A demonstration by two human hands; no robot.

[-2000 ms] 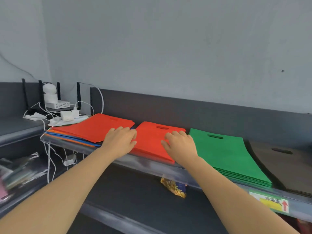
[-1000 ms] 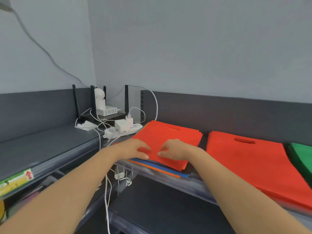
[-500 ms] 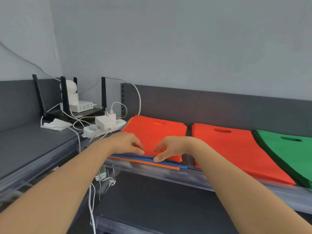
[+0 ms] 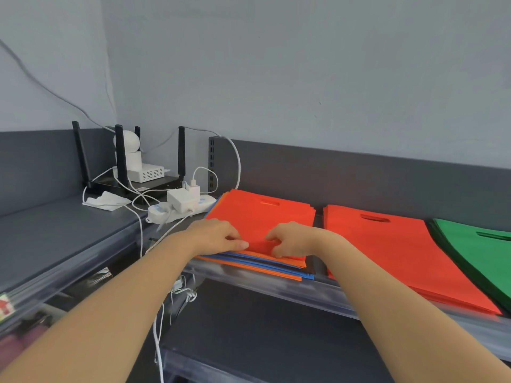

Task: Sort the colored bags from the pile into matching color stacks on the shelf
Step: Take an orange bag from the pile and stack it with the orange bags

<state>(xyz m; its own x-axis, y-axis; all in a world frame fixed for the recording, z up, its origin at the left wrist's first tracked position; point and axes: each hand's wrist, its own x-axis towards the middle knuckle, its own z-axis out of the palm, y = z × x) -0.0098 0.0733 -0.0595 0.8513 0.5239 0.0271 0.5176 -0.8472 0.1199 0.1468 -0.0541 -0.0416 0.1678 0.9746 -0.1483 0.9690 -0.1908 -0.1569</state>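
Observation:
A mixed pile of flat bags (image 4: 262,264) lies on the shelf (image 4: 276,288), with a red bag (image 4: 262,214) on top and blue and orange edges showing beneath. My left hand (image 4: 218,236) and my right hand (image 4: 290,239) both pinch the near edge of that top red bag, fingers curled on it. To the right lies a stack of red bags (image 4: 387,244). Further right, a stack of green bags (image 4: 481,252) runs off the frame's edge.
A white power strip with chargers (image 4: 182,205) and trailing cables sits just left of the pile. A black router with antennas (image 4: 132,181) and a white camera stand in the corner, beside a crumpled tissue (image 4: 106,200). A lower shelf runs below.
My hands left the red stack and moved left to the mixed pile. They have closed on the near edge of its top red bag. The view swung left.

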